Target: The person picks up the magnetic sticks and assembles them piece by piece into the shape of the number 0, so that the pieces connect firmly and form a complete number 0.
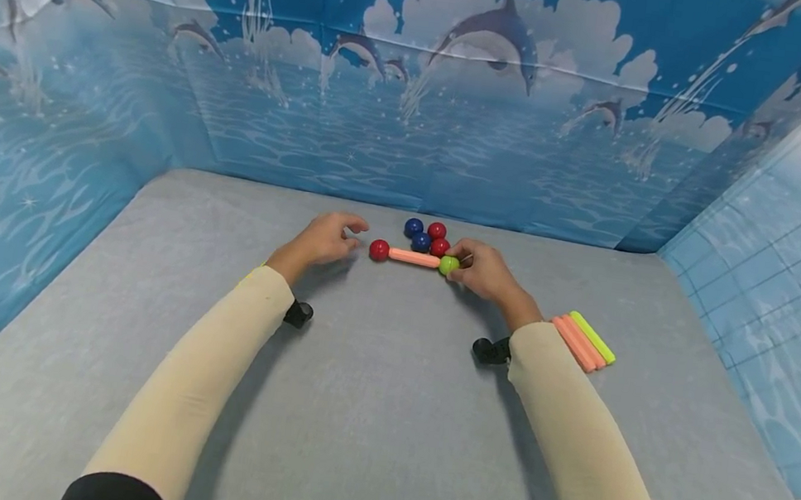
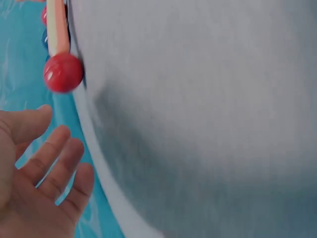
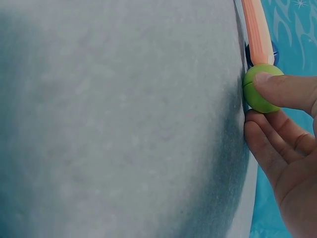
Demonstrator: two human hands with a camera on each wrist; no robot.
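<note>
An orange stick [image 1: 414,258] lies crosswise on the grey table, a red ball [image 1: 380,250] at its left end and a green ball [image 1: 449,265] at its right. My right hand [image 1: 482,271] pinches the green ball; in the right wrist view the thumb presses its face, with the other fingers curled behind and below. Just left of the red ball, my left hand [image 1: 327,238] holds nothing. Its fingers are relaxed and apart from the ball in the left wrist view, where the red ball [image 2: 63,73] caps the stick [image 2: 58,29].
Behind the stick sit two blue balls [image 1: 414,227] and two more red balls [image 1: 436,230], close together. Several orange sticks [image 1: 575,342] and a yellow-green stick [image 1: 593,338] lie side by side near the right forearm. A dolphin-print curtain [image 1: 354,136] borders the table's back and sides.
</note>
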